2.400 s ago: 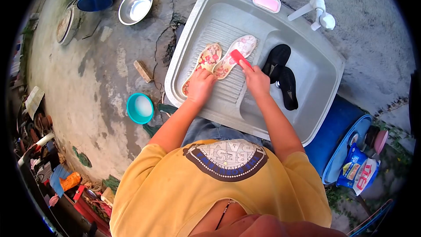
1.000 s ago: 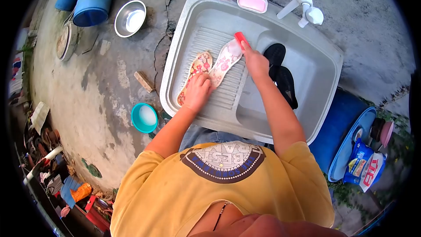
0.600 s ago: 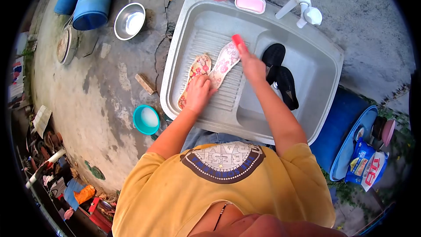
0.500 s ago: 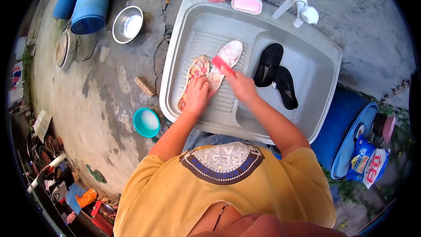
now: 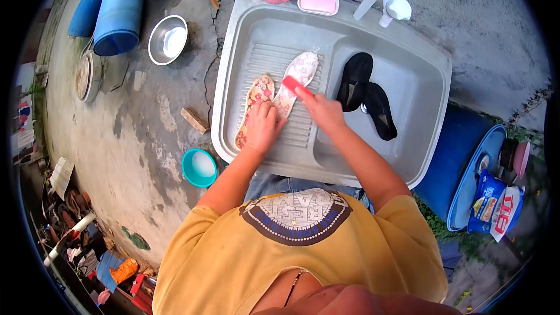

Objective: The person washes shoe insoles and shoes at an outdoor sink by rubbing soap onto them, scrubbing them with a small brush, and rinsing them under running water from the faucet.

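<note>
While my right hand [image 5: 328,114] holds the red brush [image 5: 299,88], its fingers are clamped around the near end of the handle, and the far end points forward and to my left. The brush lies over the middle of the pale insole [image 5: 304,66]; its underside is hidden, so I cannot tell how fully it bears on the surface.

Reference axis: the pale insole runs lengthwise from its wide end, forward and to my right, back to its narrow end, near and to my left. The brush lies across this axis, not along it. The wide end is beyond the brush, forward of my right fingers. The narrow end is beside my left thumb, so my left hand [image 5: 262,129] is the nearer one to that end, and my right hand is the nearer one to the wide end.

Left side: my fingers are slightly apart, laid over the floral yellow insole [image 5: 262,90], with the thumb held out toward the pale one. The two insoles lie side by side on the ribbed panel [image 5: 300,132] of the sink [image 5: 224,93], their far ends spread apart. The black shoes [image 5: 356,79] rest in the basin, to the right of the panel.
</note>
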